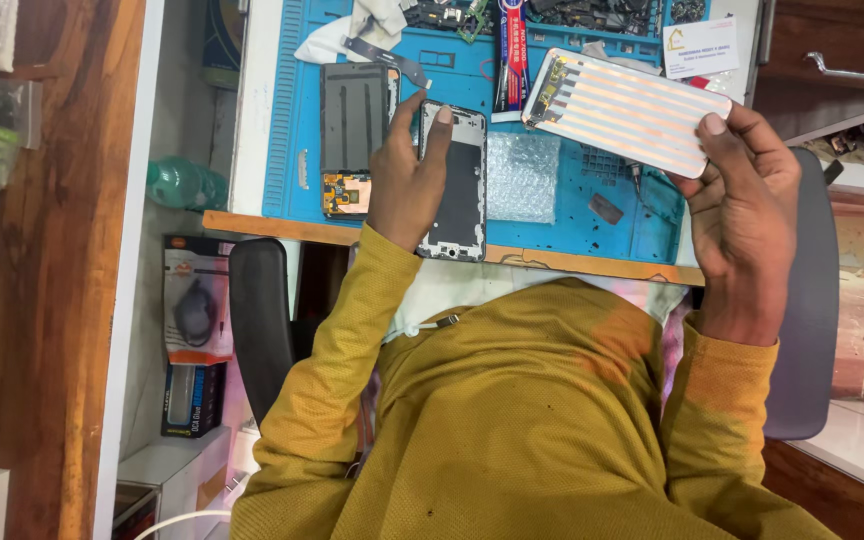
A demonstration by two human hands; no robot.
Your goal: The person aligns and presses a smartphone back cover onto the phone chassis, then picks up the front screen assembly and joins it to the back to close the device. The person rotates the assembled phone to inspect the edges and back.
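My left hand [404,185] grips a black phone frame [457,190] by its left edge, index finger over the top. It hangs above the near edge of a blue repair mat [287,130]. My right hand [742,205] holds up a flat phone panel [627,110] with a pale striped back. The thumb presses the panel's right end, and the panel tilts over the mat's right side. A small circuit section shows at the panel's left end. My yellow sleeves and chest fill the lower part of the head view.
On the mat lie a dark rectangular panel [354,115], a small copper-coloured part [347,193], a piece of bubble wrap [522,175], a glue tube [512,55], a white card [702,48] and loose parts at the back. A green bottle [182,183] and boxes [195,300] sit lower left.
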